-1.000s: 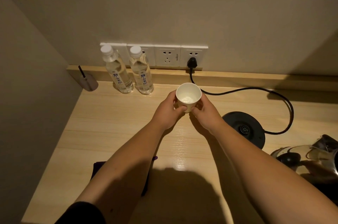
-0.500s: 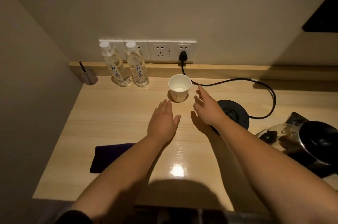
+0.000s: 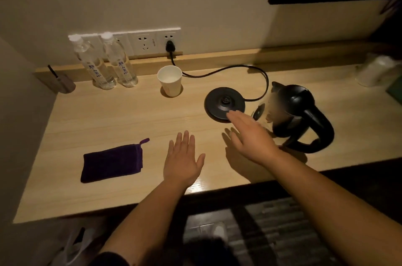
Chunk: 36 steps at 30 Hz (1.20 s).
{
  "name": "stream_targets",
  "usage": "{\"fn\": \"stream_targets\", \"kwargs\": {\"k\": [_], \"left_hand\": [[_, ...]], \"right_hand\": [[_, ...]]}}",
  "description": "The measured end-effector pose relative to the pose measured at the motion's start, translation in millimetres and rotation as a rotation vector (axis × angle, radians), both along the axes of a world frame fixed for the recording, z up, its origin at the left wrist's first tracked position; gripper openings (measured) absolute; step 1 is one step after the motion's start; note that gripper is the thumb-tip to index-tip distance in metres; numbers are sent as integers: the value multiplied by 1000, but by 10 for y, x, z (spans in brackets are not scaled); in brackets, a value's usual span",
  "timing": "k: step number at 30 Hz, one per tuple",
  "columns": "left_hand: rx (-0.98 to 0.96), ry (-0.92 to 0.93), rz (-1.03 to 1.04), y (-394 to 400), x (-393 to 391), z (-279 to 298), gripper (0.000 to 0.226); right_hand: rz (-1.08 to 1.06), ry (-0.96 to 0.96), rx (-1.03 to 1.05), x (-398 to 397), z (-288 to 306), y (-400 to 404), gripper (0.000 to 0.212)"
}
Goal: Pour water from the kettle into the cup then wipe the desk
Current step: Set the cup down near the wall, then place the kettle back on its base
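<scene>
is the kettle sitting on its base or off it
Apart. The head view shows the kettle standing on the desk right of the round base, whose top is bare.

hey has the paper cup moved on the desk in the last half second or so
No. The paper cup stands in the same spot, right of the two water bottles and just below the plugged-in socket; only the camera shifted.

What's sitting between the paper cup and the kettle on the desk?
The black kettle base, empty, lies between paper cup and kettle, as the head view shows.
</scene>
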<state>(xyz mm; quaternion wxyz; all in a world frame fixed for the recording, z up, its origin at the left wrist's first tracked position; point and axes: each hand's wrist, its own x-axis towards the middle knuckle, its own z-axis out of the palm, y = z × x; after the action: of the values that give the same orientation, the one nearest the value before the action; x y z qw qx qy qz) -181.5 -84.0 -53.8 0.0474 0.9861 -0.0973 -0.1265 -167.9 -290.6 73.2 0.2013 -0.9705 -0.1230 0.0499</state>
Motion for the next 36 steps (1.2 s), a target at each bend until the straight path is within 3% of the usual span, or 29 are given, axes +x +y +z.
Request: {"fn": "stream_targets", "kwargs": {"k": [6,9,15,20,25,29,36], "left_hand": [[-17,-65,-1,2,3,-14,75],[-12,-77,-16,3,3,-5,75],[-16,-99,-16,12,6,-9,74],[-8,-100,-2,16,15,-3,75],[6,-98,4,7,3,30,75],[10,-94,10,13,-5,47,75],[-39,-89,18,17,3,34,76]], "right_hand": [[2,-194,-193,-340,301,-264,49],[-104,-304,-247,-454,413,-583,45],[-374,-259,-298,-609,436,-1259,60],[-452,-81,-170,-569,386,-1416,74],[-562,-4,113,-436,291,-1345,65],[-662,-6,351,-375,197,-1294,53],[-698,-116,464,-304,126,-1133,44]]}}
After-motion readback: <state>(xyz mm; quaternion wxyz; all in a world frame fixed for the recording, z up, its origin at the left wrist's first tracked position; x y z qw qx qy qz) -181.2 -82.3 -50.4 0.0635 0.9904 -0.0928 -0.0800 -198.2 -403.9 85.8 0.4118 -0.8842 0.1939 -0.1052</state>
